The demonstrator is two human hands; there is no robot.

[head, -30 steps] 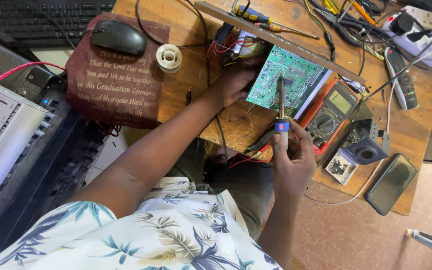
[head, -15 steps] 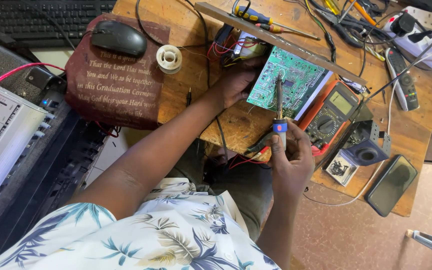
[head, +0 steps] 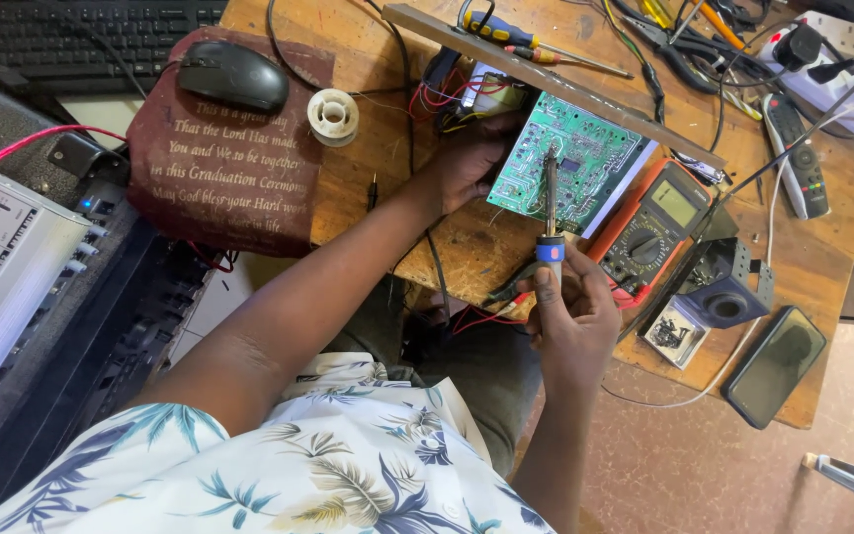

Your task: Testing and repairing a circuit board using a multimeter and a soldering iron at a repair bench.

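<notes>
A green circuit board (head: 585,158) lies tilted on the wooden workbench (head: 387,168). My left hand (head: 471,163) grips the board's left edge and steadies it. My right hand (head: 570,307) holds a soldering iron (head: 550,213) by its blue-collared handle, shaft upright, with the tip touching the middle of the board. A spool of solder wire (head: 333,116) sits to the left of the board, apart from both hands.
An orange multimeter (head: 649,227) lies right of the board. A dark phone (head: 775,364) rests near the bench's right corner, a remote (head: 798,153) and power strip (head: 832,69) behind. A mouse (head: 232,74) sits on a maroon pad (head: 224,168). Screwdrivers (head: 506,35) and cables crowd the back.
The soldering iron tip has shifted slightly on the board with my right hand. My left hand stays on the board's edge.
</notes>
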